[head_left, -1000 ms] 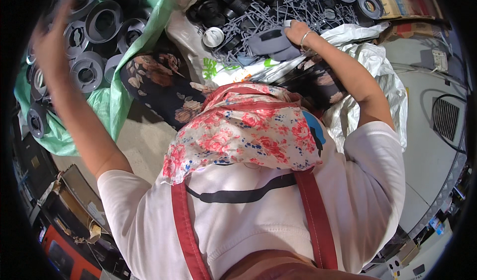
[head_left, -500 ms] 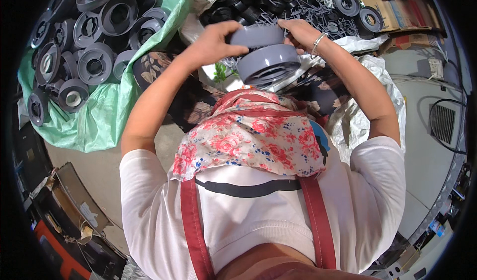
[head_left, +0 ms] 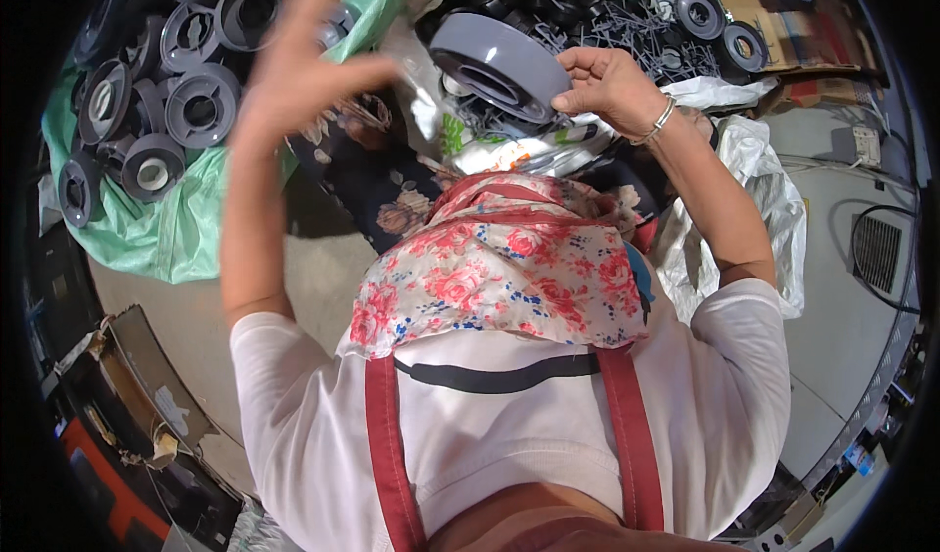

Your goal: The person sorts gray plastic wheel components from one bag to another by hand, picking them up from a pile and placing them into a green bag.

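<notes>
Gripping the rim of a grey spool (head_left: 494, 60), the right hand (head_left: 605, 84) has its fingers curled over the edge nearest the wrist, where a thin bracelet (head_left: 664, 121) sits. The spool is held up and tilted, above a floral headscarf (head_left: 509, 268) and in front of a heap of dark parts (head_left: 627, 18) – rings and sprue-like pieces, as far as the curved rim of the picture lets me tell.

The left hand (head_left: 299, 72) is empty and spread wide, fingers apart, raised in the air between the spool and a green sheet (head_left: 166, 243). It touches nothing and is blurred, so I would not say which way it is heading. On the sheet lies a pile of spools (head_left: 162, 111) of the same grey kind, lying at all angles.

My reading is that one spool is in hand, somewhere between the dark heap on the right and the grey pile on the left (the two lie well apart). With only one hand on the rim, the spool hangs on a one-sided grip – so any further handling calls for the free hand to close on its far edge before the right lets go. White bags (head_left: 754, 190) lie crumpled beside the right forearm.
</notes>
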### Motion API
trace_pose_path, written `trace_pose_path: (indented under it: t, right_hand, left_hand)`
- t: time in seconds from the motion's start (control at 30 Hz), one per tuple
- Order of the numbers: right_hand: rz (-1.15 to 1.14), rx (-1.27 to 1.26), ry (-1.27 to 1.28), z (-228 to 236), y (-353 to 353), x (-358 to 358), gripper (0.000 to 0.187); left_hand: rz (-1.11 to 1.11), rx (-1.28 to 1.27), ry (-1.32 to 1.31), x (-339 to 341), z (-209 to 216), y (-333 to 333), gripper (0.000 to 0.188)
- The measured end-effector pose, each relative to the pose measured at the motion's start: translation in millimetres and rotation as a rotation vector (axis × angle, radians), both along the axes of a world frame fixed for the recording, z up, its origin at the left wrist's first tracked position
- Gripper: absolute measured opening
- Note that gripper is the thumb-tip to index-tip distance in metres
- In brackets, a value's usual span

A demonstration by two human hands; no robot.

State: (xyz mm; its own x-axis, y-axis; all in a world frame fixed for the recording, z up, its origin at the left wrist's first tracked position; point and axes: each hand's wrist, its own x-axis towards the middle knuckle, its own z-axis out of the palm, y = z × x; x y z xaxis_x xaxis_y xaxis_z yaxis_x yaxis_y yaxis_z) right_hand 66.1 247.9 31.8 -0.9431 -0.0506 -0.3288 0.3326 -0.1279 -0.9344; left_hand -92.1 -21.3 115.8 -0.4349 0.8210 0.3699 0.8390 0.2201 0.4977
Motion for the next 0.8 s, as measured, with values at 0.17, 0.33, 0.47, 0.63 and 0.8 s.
trace_pose_path:
  t: [0.17, 0.33, 0.47, 0.63, 0.8]
  right_hand:
    - [0.027, 0.131, -0.113, 33.3, -27.3, 4.4, 0.026]
    - [-0.138, 0.148, -0.034, 22.5, -51.0, 12.4, 0.023]
    - [-0.214, 0.434, 0.054, 3.3, -57.8, 10.4, 0.023]
    - [-0.295, 0.092, -0.087, 3.6, -40.2, -1.9, 0.048]
    - [-0.210, 0.122, 0.049, 3.0, -46.5, -7.9, 0.044]
  left_hand:
    - [-0.127, 0.093, -0.633, 28.9, -89.3, 46.3, 0.068]
    - [-0.005, 0.153, -0.909, 47.9, -116.0, 37.2, 0.049]
    - [0.143, 0.157, -0.910, 67.5, -114.9, 35.8, 0.048]
    - [0.219, 0.212, -0.922, 72.2, -124.4, 30.7, 0.046]
    - [0.264, 0.293, -1.062, 80.8, -127.5, 22.1, 0.045]
